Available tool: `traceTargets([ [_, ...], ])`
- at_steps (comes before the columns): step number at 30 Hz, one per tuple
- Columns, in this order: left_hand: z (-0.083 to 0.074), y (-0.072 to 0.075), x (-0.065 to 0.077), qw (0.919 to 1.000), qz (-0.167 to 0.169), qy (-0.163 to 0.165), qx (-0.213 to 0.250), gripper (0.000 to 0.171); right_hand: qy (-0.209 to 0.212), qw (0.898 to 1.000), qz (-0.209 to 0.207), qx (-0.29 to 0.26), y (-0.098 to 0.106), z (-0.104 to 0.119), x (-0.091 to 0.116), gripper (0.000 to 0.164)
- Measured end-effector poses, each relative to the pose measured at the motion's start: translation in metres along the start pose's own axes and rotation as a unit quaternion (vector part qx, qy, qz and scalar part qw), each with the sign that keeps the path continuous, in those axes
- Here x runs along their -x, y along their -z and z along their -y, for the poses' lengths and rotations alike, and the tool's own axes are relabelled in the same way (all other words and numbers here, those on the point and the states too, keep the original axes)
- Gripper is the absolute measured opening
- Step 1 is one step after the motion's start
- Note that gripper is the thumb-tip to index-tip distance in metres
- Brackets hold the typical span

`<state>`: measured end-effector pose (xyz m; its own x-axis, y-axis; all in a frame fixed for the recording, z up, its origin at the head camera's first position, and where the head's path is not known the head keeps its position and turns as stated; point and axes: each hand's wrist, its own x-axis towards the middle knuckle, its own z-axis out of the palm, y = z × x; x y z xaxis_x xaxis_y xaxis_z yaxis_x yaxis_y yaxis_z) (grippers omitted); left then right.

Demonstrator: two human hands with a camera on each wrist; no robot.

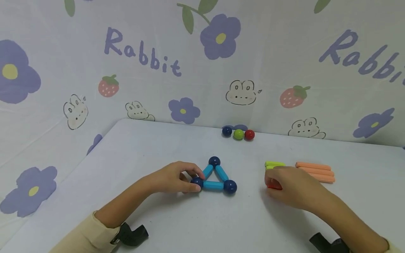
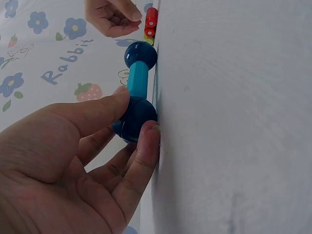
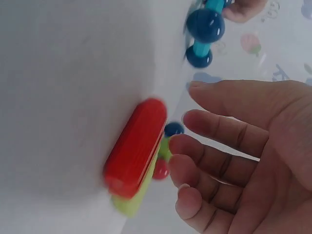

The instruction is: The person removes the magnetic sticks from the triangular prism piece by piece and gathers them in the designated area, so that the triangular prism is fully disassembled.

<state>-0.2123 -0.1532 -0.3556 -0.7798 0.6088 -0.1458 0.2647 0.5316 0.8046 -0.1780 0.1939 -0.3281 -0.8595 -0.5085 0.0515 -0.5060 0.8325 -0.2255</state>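
On the white table lies a flat triangle of light blue rods (image 1: 213, 185) joined at its corners by dark blue balls (image 1: 230, 187). My left hand (image 1: 175, 178) pinches the near-left corner ball (image 2: 134, 122) between thumb and fingers. At the right, my right hand (image 1: 295, 186) hovers beside the red rods (image 3: 136, 146), its fingers loosely bent. A gap shows between those fingers and the red rods in the right wrist view, and nothing is held. From the head view, that hand hides most of the red rods and part of the yellow-green rods (image 1: 274, 164).
Several orange rods (image 1: 314, 167) lie side by side to the right of the yellow-green ones. Near the table's back edge sit a dark blue ball (image 1: 226, 131), a green ball (image 1: 238, 134) and a red ball (image 1: 249, 135). A printed cloth (image 1: 152, 95) hangs behind the table.
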Motion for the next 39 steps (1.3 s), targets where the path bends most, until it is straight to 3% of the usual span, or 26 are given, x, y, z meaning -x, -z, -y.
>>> traceTargets([
  [3, 0.001, 0.000, 0.000, 1.0000, 0.000, -0.001, 0.001, 0.026, 0.000, 1.000, 0.023, -0.002, 0.000, 0.016, -0.011, 0.017],
  [8, 0.001, 0.000, 0.000, 1.0000, 0.000, -0.005, 0.003, 0.026, 0.010, 0.997, 0.073, -0.021, -0.005, 0.047, -0.031, 0.026],
  [15, 0.002, 0.000, -0.001, 0.9999, 0.000, -0.005, 0.009, 0.027, 0.039, 0.996, 0.077, 0.015, -0.016, 0.074, -0.049, 0.025],
  [29, 0.001, 0.000, -0.001, 0.9999, -0.001, -0.010, 0.006, 0.025, 0.030, 0.995, 0.098, -0.006, -0.023, 0.068, -0.053, 0.017],
  [39, 0.001, -0.001, -0.001, 0.9999, -0.005, -0.007, 0.006, 0.027, 0.061, 0.994, 0.090, -0.004, -0.020, 0.064, -0.051, 0.016],
])
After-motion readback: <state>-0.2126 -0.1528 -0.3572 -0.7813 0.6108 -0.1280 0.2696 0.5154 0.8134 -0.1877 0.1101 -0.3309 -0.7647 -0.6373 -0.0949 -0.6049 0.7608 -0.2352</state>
